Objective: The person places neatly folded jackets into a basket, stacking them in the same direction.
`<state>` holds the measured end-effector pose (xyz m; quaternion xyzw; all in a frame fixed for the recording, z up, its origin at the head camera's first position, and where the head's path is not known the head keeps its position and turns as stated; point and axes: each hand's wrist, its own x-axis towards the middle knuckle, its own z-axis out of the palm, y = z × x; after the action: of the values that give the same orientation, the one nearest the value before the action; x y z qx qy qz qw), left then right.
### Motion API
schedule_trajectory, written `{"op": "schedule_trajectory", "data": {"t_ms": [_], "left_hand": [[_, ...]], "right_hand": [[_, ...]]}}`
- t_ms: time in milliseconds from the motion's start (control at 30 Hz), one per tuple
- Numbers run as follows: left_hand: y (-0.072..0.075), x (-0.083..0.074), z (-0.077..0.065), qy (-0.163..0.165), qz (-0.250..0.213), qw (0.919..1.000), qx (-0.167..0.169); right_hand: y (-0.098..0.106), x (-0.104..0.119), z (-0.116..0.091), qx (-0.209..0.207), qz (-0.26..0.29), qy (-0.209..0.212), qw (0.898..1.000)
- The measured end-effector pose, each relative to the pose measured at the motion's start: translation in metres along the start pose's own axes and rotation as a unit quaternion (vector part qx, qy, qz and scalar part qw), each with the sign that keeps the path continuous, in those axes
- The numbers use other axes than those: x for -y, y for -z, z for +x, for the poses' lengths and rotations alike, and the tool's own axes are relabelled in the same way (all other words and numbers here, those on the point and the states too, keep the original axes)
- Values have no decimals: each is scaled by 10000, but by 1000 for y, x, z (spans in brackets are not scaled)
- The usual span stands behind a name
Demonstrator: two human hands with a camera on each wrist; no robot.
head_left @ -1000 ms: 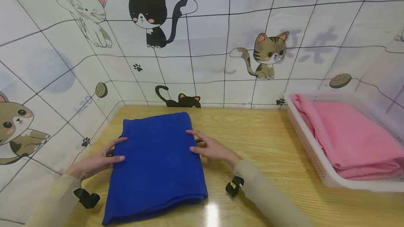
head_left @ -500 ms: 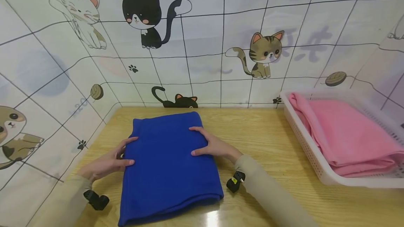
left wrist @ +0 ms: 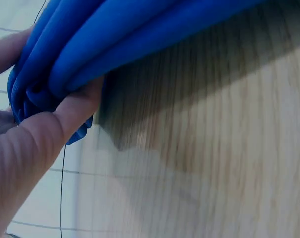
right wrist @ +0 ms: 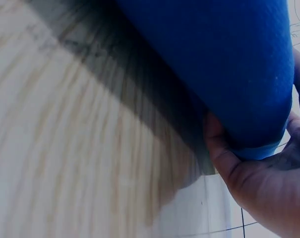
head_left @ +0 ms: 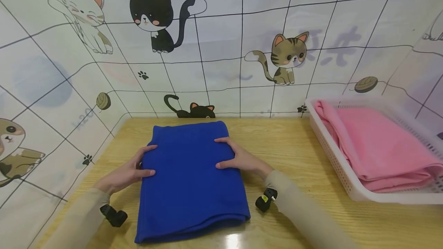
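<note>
A folded blue cloth (head_left: 194, 176) lies flat over the table at the centre left in the head view, its layers showing along the near edge. My left hand (head_left: 128, 170) grips its left side, thumb and forefinger on top. In the left wrist view, several stacked folds of the cloth (left wrist: 115, 42) sit between my fingers and thumb. Across from it, my right hand (head_left: 245, 160) grips the right side, two digits lying on the upper face. The right wrist view shows this rounded side of the cloth (right wrist: 229, 64) held in my hand (right wrist: 269, 183).
To the right stands a white plastic basket (head_left: 340, 172) with perforated sides, holding a folded pink cloth (head_left: 387, 149). A wall covering with cartoon cats (head_left: 288, 55) rises behind and left of the wooden table (head_left: 277, 137).
Both hands have shifted the blue cloth to the right across the table, keeping their hold on its sides. The head view has turned slightly right. Basket and pink cloth stay in place.
</note>
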<state>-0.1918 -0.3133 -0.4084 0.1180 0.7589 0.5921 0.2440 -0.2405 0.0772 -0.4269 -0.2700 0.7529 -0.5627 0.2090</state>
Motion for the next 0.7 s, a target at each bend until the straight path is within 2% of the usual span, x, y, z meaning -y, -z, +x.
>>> {"op": "schedule_trajectory", "data": {"t_ms": [233, 500, 700], "left_hand": [[-14, -8, 10, -35, 60, 9994, -329], [-30, -21, 23, -186, 112, 9993, -300], [-41, -27, 38, -239, -162, 9987, -411]], "right_hand": [[15, -2, -11, -204, -171, -72, 9996], [30, -2, -29, -443, -230, -169, 9986], [43, -1, -40, -620, -352, -90, 9974]]}}
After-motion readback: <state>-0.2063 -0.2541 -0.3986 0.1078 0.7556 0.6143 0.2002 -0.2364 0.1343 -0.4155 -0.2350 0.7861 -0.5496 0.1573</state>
